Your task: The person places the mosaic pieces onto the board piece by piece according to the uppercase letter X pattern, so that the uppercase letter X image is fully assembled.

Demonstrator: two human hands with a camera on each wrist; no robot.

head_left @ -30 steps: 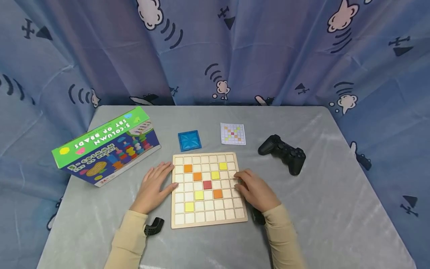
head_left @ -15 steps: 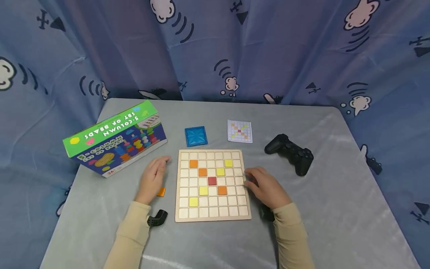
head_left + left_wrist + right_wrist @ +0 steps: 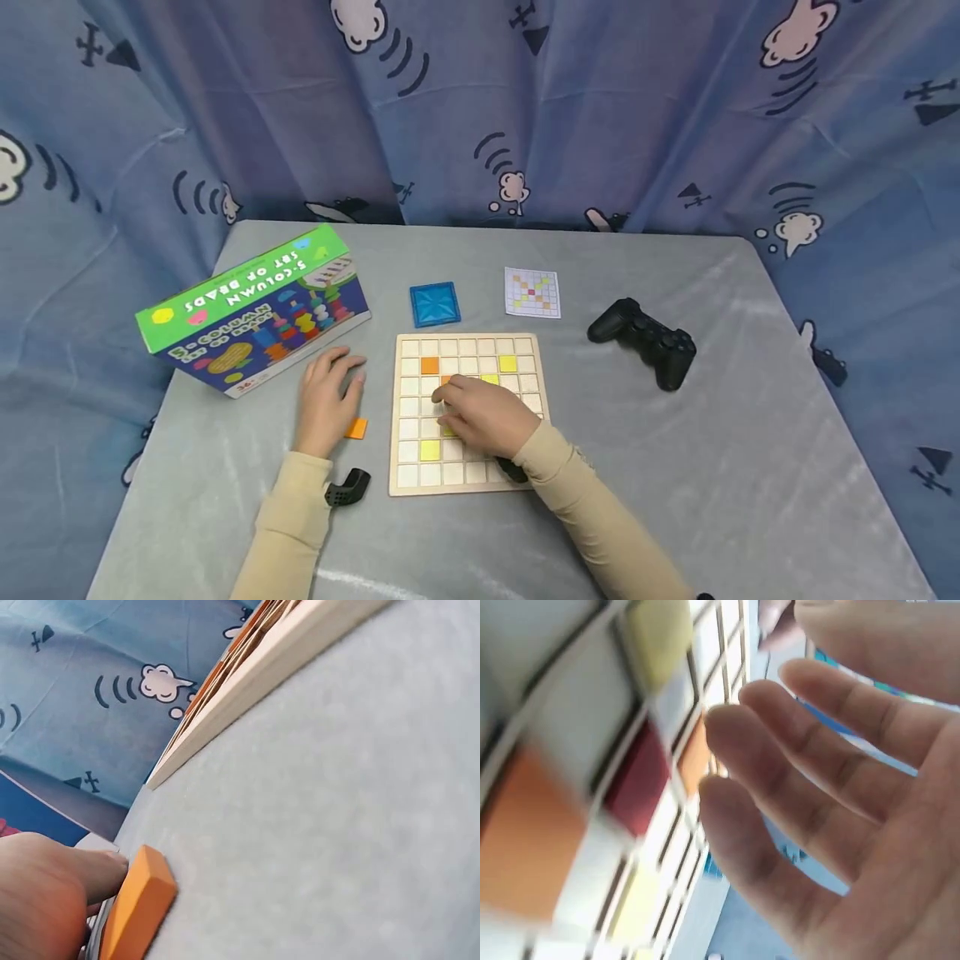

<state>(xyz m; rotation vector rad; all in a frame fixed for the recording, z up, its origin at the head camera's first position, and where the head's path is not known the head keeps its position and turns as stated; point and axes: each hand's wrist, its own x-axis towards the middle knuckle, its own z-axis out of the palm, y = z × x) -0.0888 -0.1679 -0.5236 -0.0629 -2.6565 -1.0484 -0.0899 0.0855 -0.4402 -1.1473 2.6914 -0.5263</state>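
Note:
A wooden grid board lies on the grey table, with orange, yellow and red square tiles in some of its cells. Over the middle of it reaches my right hand, covering the red tile from the head view. The right wrist view shows its palm bare and the fingers slightly bent beside the tiles. To the left of the board, my left hand rests on the table with fingers loosely spread. A loose orange tile lies right beside it, close to the thumb in the left wrist view.
A green and blue bead-set box stands at the left. Behind the board lie a blue square tray and a pattern card with a coloured grid. A black game controller lies to the right.
My right hand has moved left from the board's right edge to over its middle. My left hand has come off the board's left edge onto the table, and the loose orange tile shows beside it.

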